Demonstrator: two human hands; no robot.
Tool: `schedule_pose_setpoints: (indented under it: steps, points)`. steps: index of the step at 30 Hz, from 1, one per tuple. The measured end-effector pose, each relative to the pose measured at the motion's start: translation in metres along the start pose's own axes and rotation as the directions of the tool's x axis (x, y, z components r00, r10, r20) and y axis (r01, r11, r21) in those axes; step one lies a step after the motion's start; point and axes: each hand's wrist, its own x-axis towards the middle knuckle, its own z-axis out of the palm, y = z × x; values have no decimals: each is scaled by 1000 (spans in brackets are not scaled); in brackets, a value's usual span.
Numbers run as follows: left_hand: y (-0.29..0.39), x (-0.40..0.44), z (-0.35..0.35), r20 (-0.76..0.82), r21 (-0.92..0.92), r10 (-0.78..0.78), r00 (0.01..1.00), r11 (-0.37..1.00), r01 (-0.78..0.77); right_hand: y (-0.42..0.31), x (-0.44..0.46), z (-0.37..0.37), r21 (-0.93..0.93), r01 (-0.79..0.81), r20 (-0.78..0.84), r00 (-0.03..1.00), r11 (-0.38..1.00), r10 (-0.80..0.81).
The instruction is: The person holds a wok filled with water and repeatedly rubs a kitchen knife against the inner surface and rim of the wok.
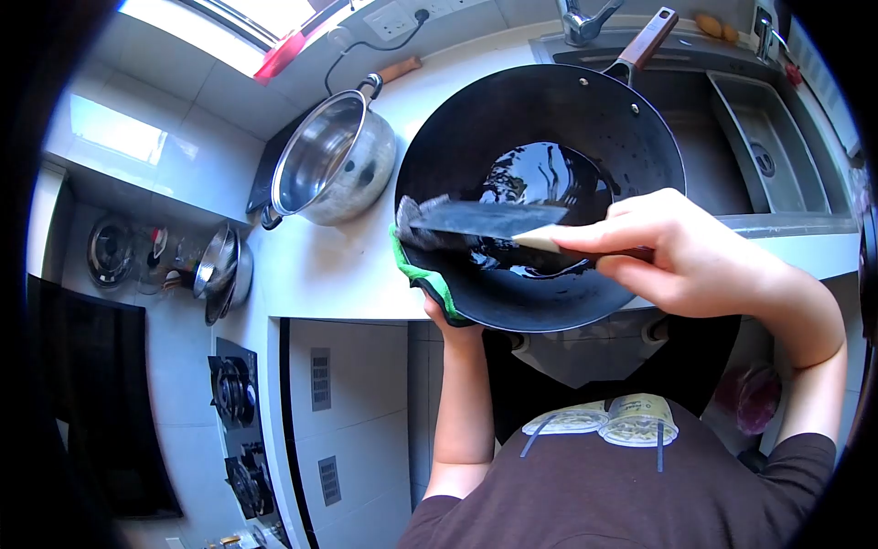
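A large black wok (pixel 512 101) with dark, shiny liquid in its bottom sits at the counter's front edge, beside the sink. My right hand (pixel 668 247) is closed round the handle of a knife-like tool with a wide flat blade (pixel 494 218), which reaches across the wok. The blade's far end meets a grey, fuzzy pad (pixel 419 224) at the wok's left rim. Below the pad, a green cloth (pixel 425 274) lies over the rim. My left hand (pixel 446 316) grips the rim through this cloth, its fingers partly hidden.
Left of the wok stands a steel pot (pixel 357 174) on the white counter (pixel 311 274). The wok's wooden handle (pixel 651 38) points back toward the tap (pixel 585 23). A sink basin (pixel 773 156) lies at the right, and a gas stove (pixel 236 389) at lower left.
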Motion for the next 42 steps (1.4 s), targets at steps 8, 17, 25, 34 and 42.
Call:
schedule_pose_setpoints:
  steps: [8,17,25,34,42]
  points:
    - [-5,0,-40,143,98,-209,967,976,197,9,20,25,-522,4,-151,984,853,-97]
    - [-1,-3,-29,82,106,-225,971,971,216,1,-5,10,-705,-93,-220,971,703,-93]
    - [-6,-3,-38,93,97,-200,975,977,191,9,-7,15,-584,9,-252,949,812,-191]
    - [-7,-1,-36,80,145,-161,984,978,148,15,13,24,-749,10,-212,944,663,-254]
    - [-1,-1,-13,-146,-302,-137,980,949,88,-1,-21,10,-826,-98,-203,970,555,-132]
